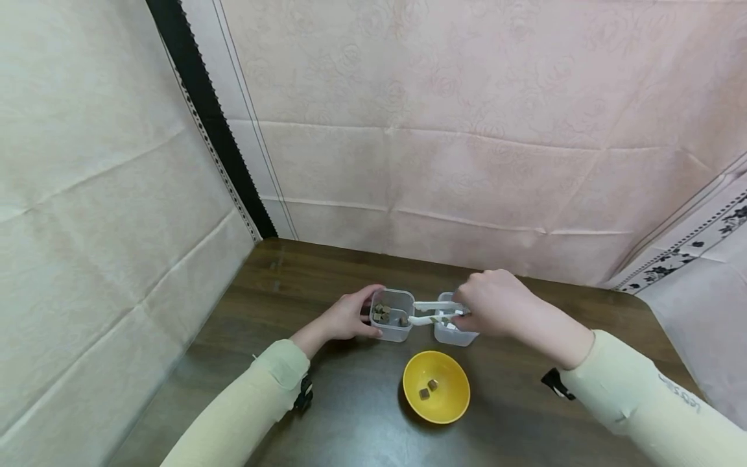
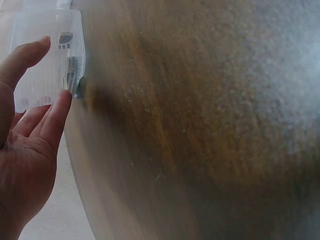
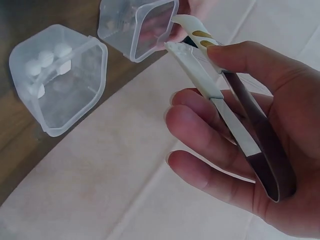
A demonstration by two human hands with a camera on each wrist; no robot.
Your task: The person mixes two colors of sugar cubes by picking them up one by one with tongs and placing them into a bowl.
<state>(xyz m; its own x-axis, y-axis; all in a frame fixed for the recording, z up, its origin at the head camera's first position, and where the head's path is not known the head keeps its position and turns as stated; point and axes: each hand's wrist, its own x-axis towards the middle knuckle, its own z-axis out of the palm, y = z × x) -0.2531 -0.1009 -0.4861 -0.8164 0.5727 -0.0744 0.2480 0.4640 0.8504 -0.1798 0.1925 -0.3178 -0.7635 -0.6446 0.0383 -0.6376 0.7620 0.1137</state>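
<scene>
The right hand pinches white-tipped tongs, tips perhaps just inside the clear tub of brownish cubes that the left hand grips; beneath the right hand, a second tub; nearer, between both hands, a yellow bowl.

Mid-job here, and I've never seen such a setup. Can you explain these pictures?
There is no machine, only a person's bare left hand and right hand. The widest picture comes from a head camera looking forward and down; the close view of the tongs comes from the right wrist, the remaining one from the left. On the table stand a yellow bowl with two small brownish cubes, a clear left container holding brownish pieces, and a clear right container holding white pieces. The left hand grips the left container; the right hand holds the tongs, pointing toward it.
</scene>
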